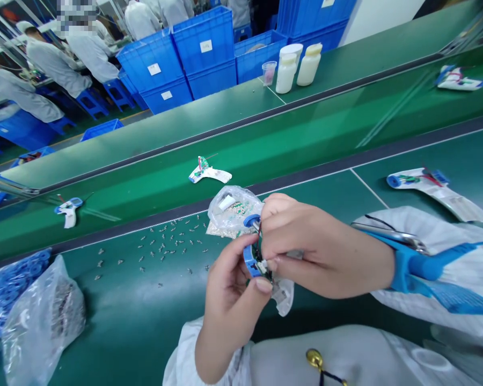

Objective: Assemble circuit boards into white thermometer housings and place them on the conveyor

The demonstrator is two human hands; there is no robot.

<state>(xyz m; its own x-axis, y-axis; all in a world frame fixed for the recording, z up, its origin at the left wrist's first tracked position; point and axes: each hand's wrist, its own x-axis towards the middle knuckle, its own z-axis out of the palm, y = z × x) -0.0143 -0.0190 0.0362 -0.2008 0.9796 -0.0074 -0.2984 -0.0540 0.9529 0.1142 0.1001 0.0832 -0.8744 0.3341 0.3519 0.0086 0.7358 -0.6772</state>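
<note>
Before my chest I see a white gun-shaped device housing (284, 300) with blue end pieces, a dark circuit board and thin wires. My left hand (235, 284) grips it around the blue ring (249, 261), thumb on the near side. Curled over its upper side, my right hand (306, 244) has its fingertips pinched by a small white connector (262, 265); what exactly they hold is hidden. Just behind the hands lies a clear plastic bag (233, 206) of small parts. Many tiny metal pieces (167, 249) are scattered on the green bench to the left.
Another open housing (438, 190) rests at right on the bench. Similar ones (211, 174) sit along the lower green conveyor (145, 185). Bagged parts (44, 321) and blue pieces (12, 289) lie at left. Bottles (285, 72), blue crates (203, 45) and seated people are beyond.
</note>
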